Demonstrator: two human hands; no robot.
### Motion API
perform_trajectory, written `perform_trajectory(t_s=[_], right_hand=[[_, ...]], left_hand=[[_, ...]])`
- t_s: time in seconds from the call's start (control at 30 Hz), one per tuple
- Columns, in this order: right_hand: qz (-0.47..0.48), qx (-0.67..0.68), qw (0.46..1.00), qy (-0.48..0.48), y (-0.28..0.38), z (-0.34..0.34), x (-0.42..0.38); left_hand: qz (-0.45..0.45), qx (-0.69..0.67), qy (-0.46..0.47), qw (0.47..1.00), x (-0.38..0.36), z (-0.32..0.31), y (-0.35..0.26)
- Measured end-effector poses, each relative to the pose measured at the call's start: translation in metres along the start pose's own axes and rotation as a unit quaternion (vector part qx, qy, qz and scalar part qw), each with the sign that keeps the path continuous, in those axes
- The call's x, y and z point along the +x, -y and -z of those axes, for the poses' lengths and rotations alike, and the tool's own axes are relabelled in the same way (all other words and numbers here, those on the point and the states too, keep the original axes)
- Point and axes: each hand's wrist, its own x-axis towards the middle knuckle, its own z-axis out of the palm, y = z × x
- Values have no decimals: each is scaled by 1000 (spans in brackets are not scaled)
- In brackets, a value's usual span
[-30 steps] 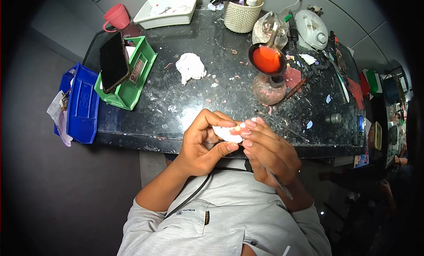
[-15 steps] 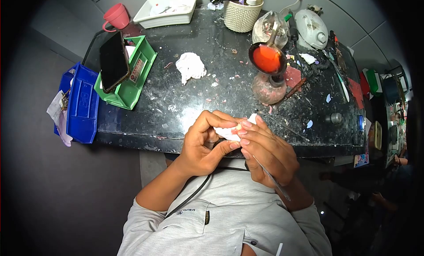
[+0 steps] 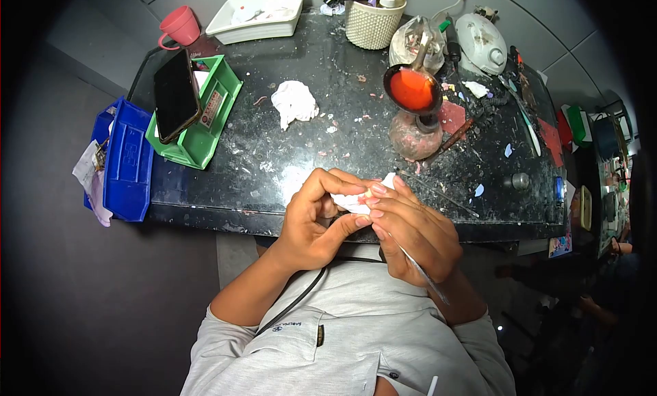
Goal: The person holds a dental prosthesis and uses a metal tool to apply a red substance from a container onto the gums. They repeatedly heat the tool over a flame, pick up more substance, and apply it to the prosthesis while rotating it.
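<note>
Both hands are working close together at the near edge of the dark bench: the left hand is cupping a small white dental cast between thumb and curled fingers, while the right hand is pinching it from the other side and gripping a thin metal tool. Compared with a second ago, the right fingers are closing further over the cast, covering more of its pink part. The work is staying fine hand shaping, well apart from the red funnel.
</note>
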Motion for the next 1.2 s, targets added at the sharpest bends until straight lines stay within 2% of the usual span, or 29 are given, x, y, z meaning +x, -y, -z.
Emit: perform_trajectory(t_s=[0.27, 0.7, 0.9, 0.97, 1.03, 1.1, 1.2], right_hand=[[-11, 30, 999, -17, -5, -2, -2], [-11, 34, 999, -27, -10, -4, -4], [-10, 3, 999, -44, -12, -8, -5], [-48, -46, 996, -58, -14, -5, -7], [-59, -39, 995, -68, -14, -2, -7], [-77, 2, 992, -103, -13, -2, -8], [-42, 29, 995, -84, -12, -3, -7]], left_hand=[[34, -30, -5, 999, 1, 3, -3], [72, 6, -15, 997, 0, 4, -12], [73, -16, -12, 997, 3, 1, -12], [73, -17, 3, 997, 2, 2, -10], [85, -84, 1, 993, 1, 2, -6], [88, -91, -5, 992, 1, 0, -5], [76, -76, -5, 994, 1, 1, -4]])
